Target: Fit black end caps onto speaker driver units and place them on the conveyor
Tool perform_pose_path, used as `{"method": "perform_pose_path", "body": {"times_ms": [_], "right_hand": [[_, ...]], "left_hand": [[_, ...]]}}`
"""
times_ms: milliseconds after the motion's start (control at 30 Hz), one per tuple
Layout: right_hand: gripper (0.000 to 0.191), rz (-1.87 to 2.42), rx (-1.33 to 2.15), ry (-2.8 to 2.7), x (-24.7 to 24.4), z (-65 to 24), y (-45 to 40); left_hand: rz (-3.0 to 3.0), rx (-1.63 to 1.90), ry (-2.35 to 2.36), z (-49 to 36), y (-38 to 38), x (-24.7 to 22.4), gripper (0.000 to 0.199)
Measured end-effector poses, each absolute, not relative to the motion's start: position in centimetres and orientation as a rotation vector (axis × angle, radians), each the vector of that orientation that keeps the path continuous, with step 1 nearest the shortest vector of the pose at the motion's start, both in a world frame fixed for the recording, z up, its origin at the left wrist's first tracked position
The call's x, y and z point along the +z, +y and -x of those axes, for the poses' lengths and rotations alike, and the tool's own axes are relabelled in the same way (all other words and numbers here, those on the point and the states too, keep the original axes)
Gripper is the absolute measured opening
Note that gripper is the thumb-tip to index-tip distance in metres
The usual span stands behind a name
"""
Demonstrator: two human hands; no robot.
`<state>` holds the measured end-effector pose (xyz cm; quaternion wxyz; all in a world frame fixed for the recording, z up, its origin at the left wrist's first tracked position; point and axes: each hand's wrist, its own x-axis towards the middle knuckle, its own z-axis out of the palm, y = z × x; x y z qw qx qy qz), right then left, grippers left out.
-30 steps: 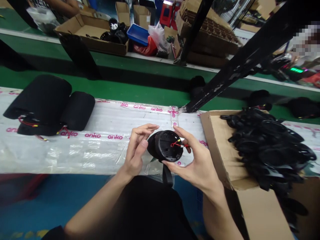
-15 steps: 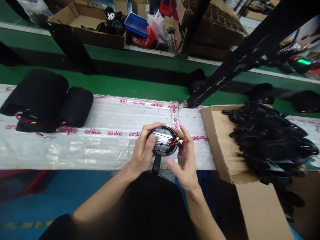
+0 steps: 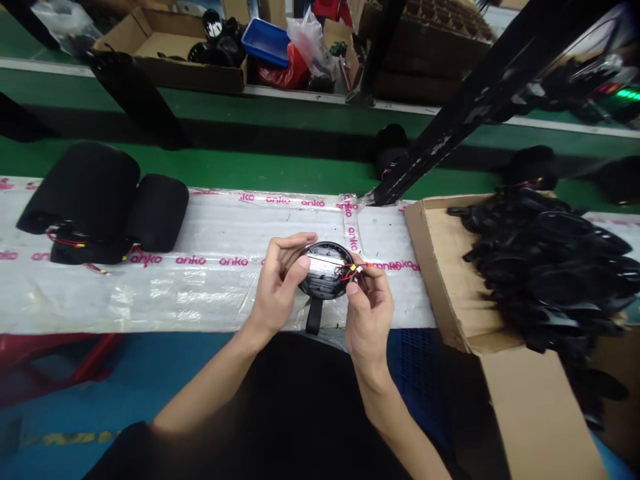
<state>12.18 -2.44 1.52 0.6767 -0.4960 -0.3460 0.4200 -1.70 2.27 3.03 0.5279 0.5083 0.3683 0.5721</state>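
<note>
Landmark: clear plastic sheet [image 3: 200, 297], printed in pink with "anko", laid along a green bench. Entries run left to right.

Left end of sheet: large black padded roll [image 3: 80, 190] and smaller black padded roll [image 3: 157, 213] lie side by side on it, touching. Thin red leads [image 3: 63, 240] show along their near side.

Beyond the sheet's far edge, left of centre: cardboard tray [image 3: 170, 79] holding round black parts [image 3: 215, 53]. Just right of it, blue plastic bin [image 3: 267, 41] and white plastic bag [image 3: 310, 40].

Centre of sheet: round black housing [image 3: 326, 270], glossy face up, is held over the sheet; contact with the sheet cannot be confirmed. Left hand [image 3: 277, 283] is clamped on the housing's left side, fingers [image 3: 293, 243] curled over the rim. Black strap [image 3: 314, 317] hangs from the housing toward the sheet's near edge.

Right of this, right hand [image 3: 370, 310] has thumb and forefinger closed together on red wires [image 3: 347, 272] at the housing's right edge. The wires end in small yellow-marked connectors.

Right end of sheet: open cardboard box [image 3: 450, 280] rests across it, piled with a heap of black parts [image 3: 545, 273]. Black metal strut [image 3: 480, 100] slants up from the sheet's far edge.
</note>
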Motion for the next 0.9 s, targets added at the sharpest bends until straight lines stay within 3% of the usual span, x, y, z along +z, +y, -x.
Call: {"method": "perform_pose_path", "body": {"times_ms": [233,333,433,567,733,900], "right_hand": [[0.015,1.139,0.694,-0.814,2.1,-10.4,-3.0],[0.027,1.127,0.761,-0.809,1.9,-10.8,-2.6],[0.040,1.147,0.854,-0.844,1.9,-11.5,-2.3],[0.027,1.152,0.845,-0.873,1.8,-11.7,-2.5],[0.022,1.124,0.812,-0.942,2.1,-11.3,-2.7],[0.021,1.133,0.926,-0.804,3.0,-11.6,-2.3]], "left_hand": [[-1.131,1.637,1.005,-1.1,0.9,1.5,0.026],[-1.129,1.561,0.904,-0.3,2.5,1.5,0.022],[-1.261,1.439,0.840,0.9,4.0,1.4,0.032],[-1.310,1.411,0.888,0.7,3.5,0.8,0.047],[-1.268,1.501,0.931,0.0,2.1,0.6,0.047],[-1.328,1.232,0.844,2.0,3.7,2.0,0.046]]}}
